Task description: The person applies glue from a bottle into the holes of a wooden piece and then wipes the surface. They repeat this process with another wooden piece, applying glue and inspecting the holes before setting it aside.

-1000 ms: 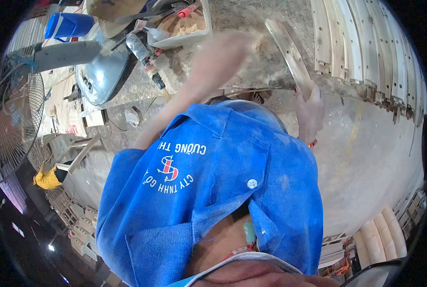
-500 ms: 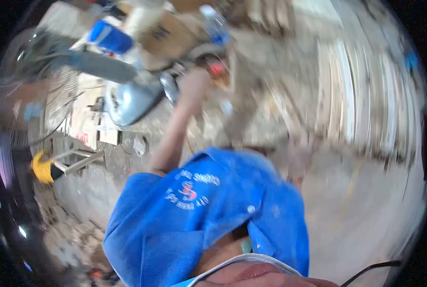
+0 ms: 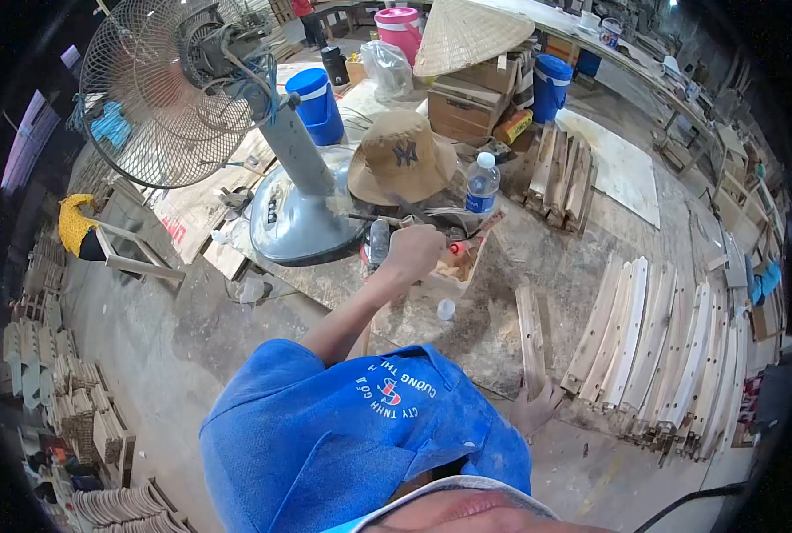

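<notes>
My left hand (image 3: 415, 252) is closed over the near left side of a small open box (image 3: 454, 282), which holds a red-tipped object (image 3: 456, 249) and brownish bits. What its fingers hold is hidden. Just beyond it lies a dark, flat tool (image 3: 414, 210). A clear bottle (image 3: 379, 242) stands left of this hand, and a white cap (image 3: 446, 309) lies on the worktable (image 3: 396, 320). At the table's near edge, my right hand (image 3: 536, 409) is closed around the near end of a wooden strip (image 3: 531, 338) that points away from me.
A fan (image 3: 298, 151), a tan hat (image 3: 402, 158), a water bottle (image 3: 482, 184) and a cardboard box (image 3: 467, 111) stand beyond my left hand. Curved wooden strips (image 3: 653, 342) lie in rows at the right, with a smaller stack (image 3: 560, 178) farther back.
The view has tilted up and sharpened, showing more of the fan and far tables. My left hand remains at the small box, and my right hand remains by the wooden strip.
</notes>
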`<action>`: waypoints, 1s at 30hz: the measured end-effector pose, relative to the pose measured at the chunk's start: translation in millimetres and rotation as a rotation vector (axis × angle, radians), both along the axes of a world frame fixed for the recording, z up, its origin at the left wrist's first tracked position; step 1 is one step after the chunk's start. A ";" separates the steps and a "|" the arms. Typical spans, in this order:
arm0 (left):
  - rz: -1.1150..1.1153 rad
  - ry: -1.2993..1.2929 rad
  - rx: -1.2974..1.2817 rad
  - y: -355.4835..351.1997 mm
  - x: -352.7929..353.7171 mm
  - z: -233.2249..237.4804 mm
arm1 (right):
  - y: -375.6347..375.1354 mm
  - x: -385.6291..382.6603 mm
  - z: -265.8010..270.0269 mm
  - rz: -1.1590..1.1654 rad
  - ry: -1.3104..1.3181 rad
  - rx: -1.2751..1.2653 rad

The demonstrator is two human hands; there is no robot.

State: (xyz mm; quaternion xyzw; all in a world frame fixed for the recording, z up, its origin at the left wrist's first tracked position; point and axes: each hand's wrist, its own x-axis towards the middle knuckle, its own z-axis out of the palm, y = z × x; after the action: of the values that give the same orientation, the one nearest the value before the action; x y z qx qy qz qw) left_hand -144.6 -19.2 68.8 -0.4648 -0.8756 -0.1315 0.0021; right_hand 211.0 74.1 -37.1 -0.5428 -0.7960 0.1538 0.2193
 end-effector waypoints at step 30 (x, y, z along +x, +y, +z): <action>-0.584 0.050 0.283 36.8 126.1 -104.1 | 0.5 -25.3 -9.2 0.284 0.027 0.029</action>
State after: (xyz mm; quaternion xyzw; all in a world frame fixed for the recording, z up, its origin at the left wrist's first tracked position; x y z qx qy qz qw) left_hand -18.5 17.5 -35.2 -0.6945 -0.6780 -0.2357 0.0504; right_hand 185.8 74.6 -46.4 -0.4192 -0.8640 0.1793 0.2138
